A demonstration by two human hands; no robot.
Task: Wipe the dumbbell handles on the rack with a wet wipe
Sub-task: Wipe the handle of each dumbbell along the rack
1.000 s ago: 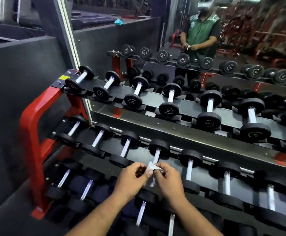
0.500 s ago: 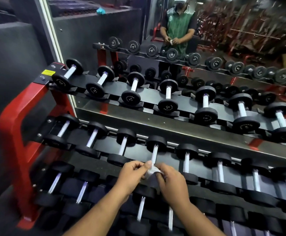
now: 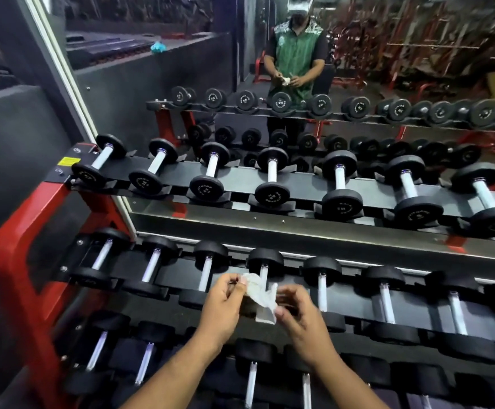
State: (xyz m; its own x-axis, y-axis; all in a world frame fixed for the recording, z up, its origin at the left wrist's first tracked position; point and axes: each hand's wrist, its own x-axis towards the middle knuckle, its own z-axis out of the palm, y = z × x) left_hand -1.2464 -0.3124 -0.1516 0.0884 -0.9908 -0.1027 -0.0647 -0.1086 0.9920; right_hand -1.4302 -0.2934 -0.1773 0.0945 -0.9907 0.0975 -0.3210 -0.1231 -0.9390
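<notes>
The wipe (image 3: 260,296), bunched tight between both hands half a second ago, is now pulled open. The left hand (image 3: 224,305) pinches its top corner at 10 o'clock, the right hand (image 3: 295,315) its lower edge at 4 o'clock, in front of the middle-shelf dumbbell (image 3: 264,267) of the rack (image 3: 19,261). The hands have drawn apart.

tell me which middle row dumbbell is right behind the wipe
The fourth dumbbell from the left on the middle row: the wet wipe overlaps its handle, while the neighbouring handles show uncovered.
</notes>
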